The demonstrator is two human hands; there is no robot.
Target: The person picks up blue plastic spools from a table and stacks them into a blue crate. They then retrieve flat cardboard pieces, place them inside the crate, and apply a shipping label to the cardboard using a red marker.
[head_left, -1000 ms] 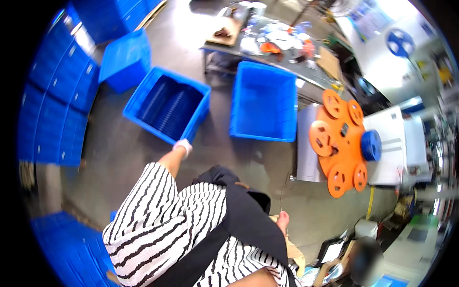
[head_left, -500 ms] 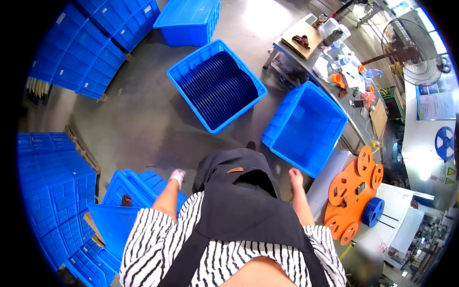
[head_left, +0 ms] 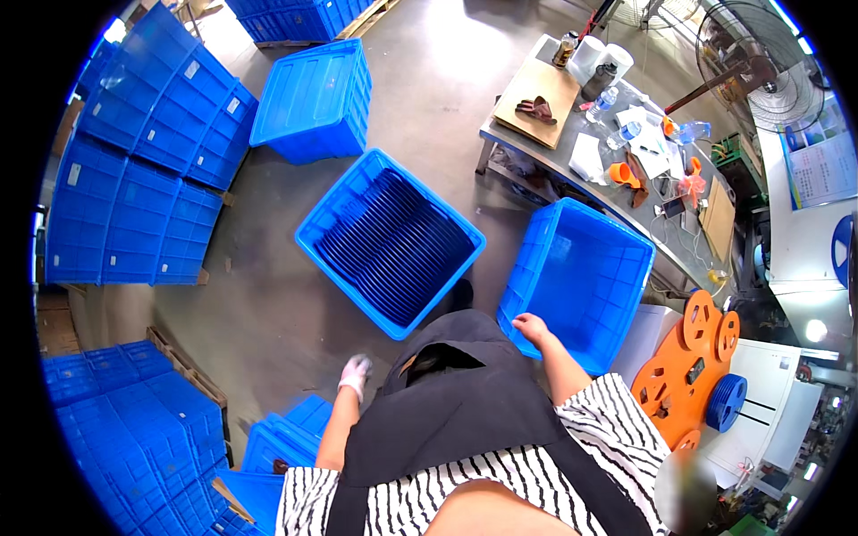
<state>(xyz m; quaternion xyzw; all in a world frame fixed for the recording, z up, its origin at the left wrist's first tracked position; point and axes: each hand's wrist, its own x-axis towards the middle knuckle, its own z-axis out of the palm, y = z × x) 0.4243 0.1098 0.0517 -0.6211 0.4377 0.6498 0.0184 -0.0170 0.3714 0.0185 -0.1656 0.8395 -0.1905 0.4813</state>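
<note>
The left hand (head_left: 356, 373) is hanging released; the right hand (head_left: 531, 329) is also carrying nothing, loosely uncurled near the right bin (head_left: 594, 268), contact unclear. Dark discs (head_left: 393, 255) are standing on edge in rows inside the left bin (head_left: 332, 211), presumably for compact, scratch-free packing.

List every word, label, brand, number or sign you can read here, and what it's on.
Nothing is legible enough to quote.
White labels on the stacked blue crates: too small to read.
Wall poster at far right: printed lines, too small and blurred.
Clear bottle on the table: markings too small.
Blue bin of dark discs: no text visible.
</note>
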